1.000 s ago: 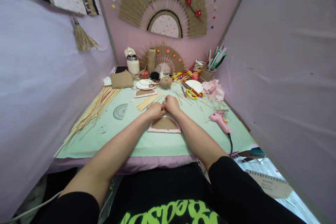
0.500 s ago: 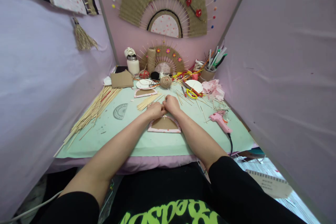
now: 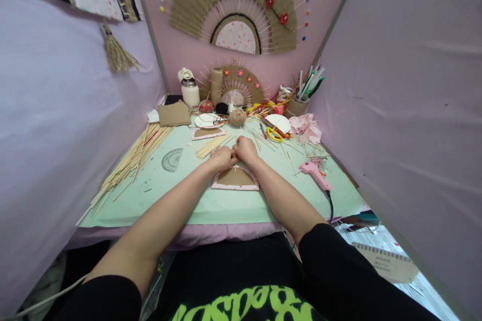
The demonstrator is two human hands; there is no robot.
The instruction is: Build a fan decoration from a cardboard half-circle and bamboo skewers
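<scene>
A half-round piece of brown cardboard (image 3: 236,177) edged with pink-spotted white cloth lies flat on the table, its straight side towards me. A thin wooden stick (image 3: 236,166) stands out from the middle of its curved edge, pointing away from me. My left hand (image 3: 223,157) is closed around the stick from the left, just beyond the cardboard. Close against it, my right hand (image 3: 245,150) pinches the stick from the right. The fingertips partly hide one another and most of the stick.
Bundled sticks (image 3: 131,165) and a protractor (image 3: 172,160) lie left. Behind my hands are shorter sticks (image 3: 211,145), a second cloth-edged half-round (image 3: 208,133) and a twine ball (image 3: 237,117). At right are a pink glue gun (image 3: 315,173) with its cord and yellow-handled scissors (image 3: 274,134).
</scene>
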